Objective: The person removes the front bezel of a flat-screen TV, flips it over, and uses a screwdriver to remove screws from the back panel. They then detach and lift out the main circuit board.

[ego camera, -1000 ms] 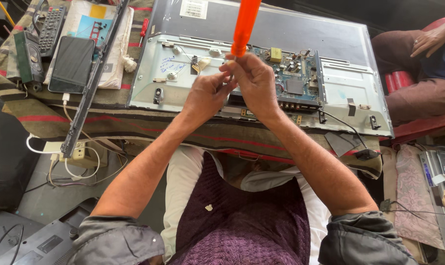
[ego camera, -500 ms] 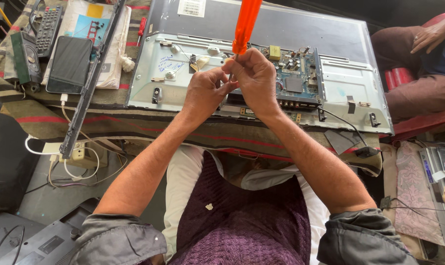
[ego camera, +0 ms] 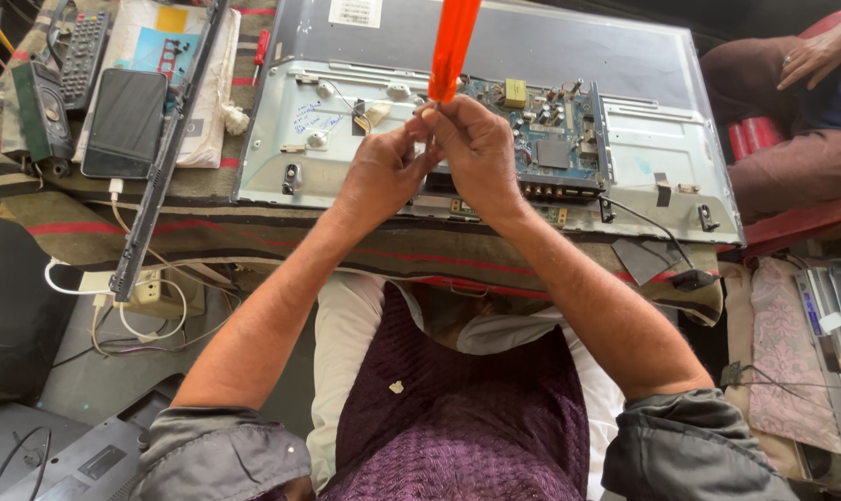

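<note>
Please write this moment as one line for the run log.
left hand: pinching base of orange tool | right hand: gripping orange tool, upright | below: open television back, circuit board

A black smartphone [ego camera: 123,122] lies charging beside a remote control [ego camera: 84,57] and a dark radio [ego camera: 42,116]. A long black strip [ego camera: 165,153] crosses the striped cloth [ego camera: 114,227]; a white power strip [ego camera: 151,292] sits below.

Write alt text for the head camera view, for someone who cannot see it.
A person's left hand and right hand meet at the base of an orange tool handle, above the opened back of a flat television with its circuit board exposed. A phone and remote control lie to the left.
</note>
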